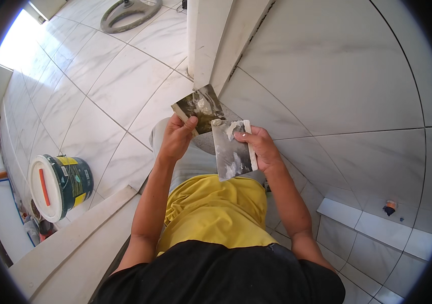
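Observation:
My left hand is closed on a flat metal putty scraper, its thumb on the blade. A lump of whitish paste sits on that shiny blade. In my right hand is a second putty scraper, gripped along its pale back edge with the thumb over the face. White paste is smeared across this blade, and a small clump clings to its upper left corner. The two scrapers are close together in front of my knees, the right one nearer to me. Whether their edges touch I cannot tell.
A white door frame rises just ahead, beside a marbled tile wall. At left, a lidded dark green bucket lies toward the doorway sill. A steering wheel-like ring rests on the far floor. A tiled ledge runs at lower right.

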